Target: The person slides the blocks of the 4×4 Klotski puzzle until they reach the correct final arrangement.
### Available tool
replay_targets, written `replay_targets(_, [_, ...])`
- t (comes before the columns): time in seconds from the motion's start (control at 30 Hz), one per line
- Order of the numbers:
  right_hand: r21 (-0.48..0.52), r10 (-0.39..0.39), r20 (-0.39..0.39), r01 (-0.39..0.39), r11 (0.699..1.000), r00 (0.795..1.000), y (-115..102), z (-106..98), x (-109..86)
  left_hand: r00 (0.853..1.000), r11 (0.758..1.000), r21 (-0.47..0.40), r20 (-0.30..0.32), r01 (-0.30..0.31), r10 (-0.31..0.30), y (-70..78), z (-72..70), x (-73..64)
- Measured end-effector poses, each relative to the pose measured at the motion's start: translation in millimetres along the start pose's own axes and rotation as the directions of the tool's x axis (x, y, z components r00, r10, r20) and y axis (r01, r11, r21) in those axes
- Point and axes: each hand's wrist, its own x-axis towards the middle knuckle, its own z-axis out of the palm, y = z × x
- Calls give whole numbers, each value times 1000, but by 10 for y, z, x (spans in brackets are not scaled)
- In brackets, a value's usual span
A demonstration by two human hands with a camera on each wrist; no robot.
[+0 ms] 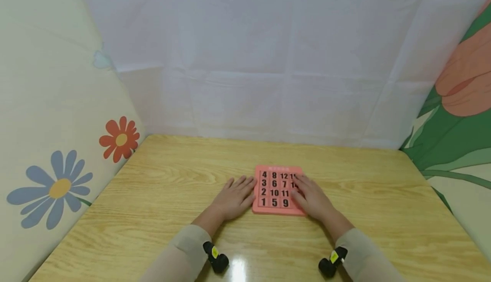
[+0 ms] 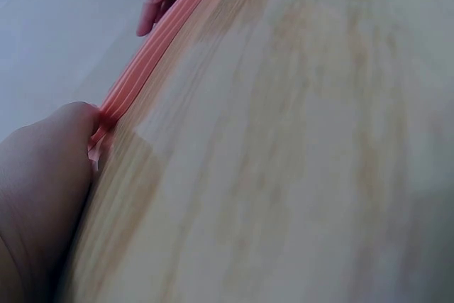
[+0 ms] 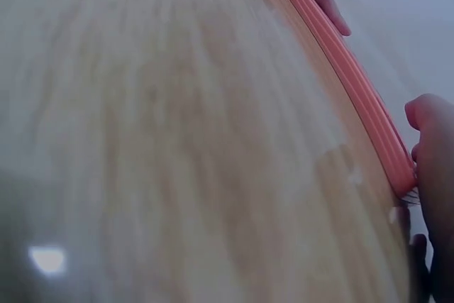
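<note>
A pink number slide puzzle (image 1: 278,212) lies flat on the wooden table, its black-numbered tiles facing up. Beside its left edge rests my left hand (image 1: 233,199), palm down with extended fingers, fingertips right at the frame. My right hand (image 1: 312,197) lies over the right side of the puzzle, relaxed fingers on the right-hand tiles and covering part of that column. From the left wrist, the puzzle's ridged side (image 2: 152,51) shows close to the left thumb (image 2: 74,115). In the right wrist view, the right thumb (image 3: 425,108) is above the near corner of the puzzle.
The wood-grain table (image 1: 153,179) extends around both hands. A white sheet (image 1: 238,60) hangs at the back edge, with flower-printed cloths (image 1: 46,103) along the left and right sides. Each wrist carries a small black camera (image 1: 216,258).
</note>
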Motion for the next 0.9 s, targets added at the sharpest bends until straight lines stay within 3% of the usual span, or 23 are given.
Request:
replay_targets(0.37, [-11,10,21,-9,1000,1000,-1,7,38,1000,1000,30,9,5,-6,-14,1,11])
replay_targets(0.9, [-7,-15,5,15,1000,1000,-21,4,-52,1000,1000,27,15,7,-7,7,-17,1])
